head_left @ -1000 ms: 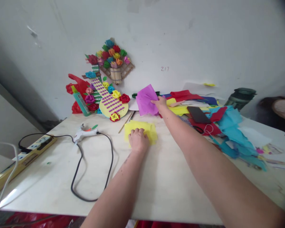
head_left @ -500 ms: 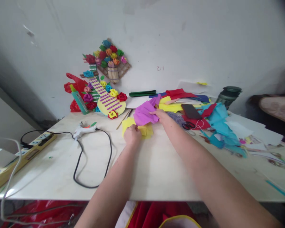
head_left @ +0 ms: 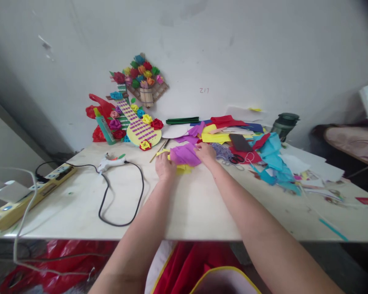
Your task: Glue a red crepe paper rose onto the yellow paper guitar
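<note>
My left hand (head_left: 163, 165) and my right hand (head_left: 205, 151) meet at the middle of the pale table (head_left: 202, 208). Between them lies a crumpled purple paper sheet (head_left: 184, 155), held at both ends with closed fingers. It rests on top of a yellow paper sheet (head_left: 181, 168), of which only the edges show beneath. My left hand also touches the yellow sheet's left edge.
A white glue gun (head_left: 109, 163) with a black cord (head_left: 122, 204) lies left, beside a power strip (head_left: 24, 200). A paper guitar (head_left: 137, 127) and flower craft (head_left: 144, 79) lean on the wall. Coloured paper scraps (head_left: 263, 155), a phone (head_left: 240, 142), scissors (head_left: 235, 158) and a dark bottle (head_left: 283, 124) crowd the right.
My right hand brought the purple sheet from the back pile down onto the yellow sheet. My left hand moved to take its left end. The camera pulled back from the table.
</note>
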`<state>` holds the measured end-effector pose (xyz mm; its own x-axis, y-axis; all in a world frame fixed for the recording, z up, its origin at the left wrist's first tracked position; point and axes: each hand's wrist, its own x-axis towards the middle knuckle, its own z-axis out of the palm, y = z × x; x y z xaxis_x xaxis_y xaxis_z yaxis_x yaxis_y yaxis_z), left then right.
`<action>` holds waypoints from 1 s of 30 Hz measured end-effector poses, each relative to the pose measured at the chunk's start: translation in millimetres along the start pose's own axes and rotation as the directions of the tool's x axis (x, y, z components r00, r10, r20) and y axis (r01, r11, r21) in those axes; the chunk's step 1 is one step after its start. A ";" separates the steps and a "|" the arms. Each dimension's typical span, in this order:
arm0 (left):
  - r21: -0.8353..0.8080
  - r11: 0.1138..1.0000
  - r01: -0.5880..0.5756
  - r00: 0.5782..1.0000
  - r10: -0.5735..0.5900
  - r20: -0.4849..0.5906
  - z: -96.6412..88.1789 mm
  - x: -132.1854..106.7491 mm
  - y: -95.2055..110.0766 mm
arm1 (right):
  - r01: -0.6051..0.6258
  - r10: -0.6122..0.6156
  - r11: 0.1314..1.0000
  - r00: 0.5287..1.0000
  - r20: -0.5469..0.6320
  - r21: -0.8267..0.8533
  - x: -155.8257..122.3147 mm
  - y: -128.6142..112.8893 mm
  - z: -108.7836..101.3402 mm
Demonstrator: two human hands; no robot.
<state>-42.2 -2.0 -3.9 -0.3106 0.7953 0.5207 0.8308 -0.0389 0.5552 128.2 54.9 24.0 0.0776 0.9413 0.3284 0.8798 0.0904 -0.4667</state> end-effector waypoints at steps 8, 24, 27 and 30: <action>0.000 0.925 -0.379 0.884 0.362 0.296 5.7 -14.0 8.1 | 0.245 -0.244 0.969 0.969 0.050 -0.033 -22.2 16.7 17.3; 0.032 0.887 -0.460 0.779 0.387 0.493 7.2 -21.1 10.2 | 0.278 -0.254 0.953 0.949 0.184 -0.119 -30.1 14.1 19.1; 0.045 0.882 -0.468 0.781 0.390 0.487 7.0 -21.5 10.2 | 0.283 -0.254 0.949 0.948 0.191 -0.139 -32.1 10.3 18.3; 0.045 0.886 -0.461 0.786 0.384 0.485 5.9 -22.2 11.2 | 0.300 -0.268 0.940 0.945 0.190 -0.164 -34.1 7.5 18.3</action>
<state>-23.3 -16.5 -13.0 0.2992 0.9031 0.3079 0.9001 -0.3742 0.2231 123.6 29.4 -5.7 -0.2515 0.9266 0.2796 0.9269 0.3137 -0.2058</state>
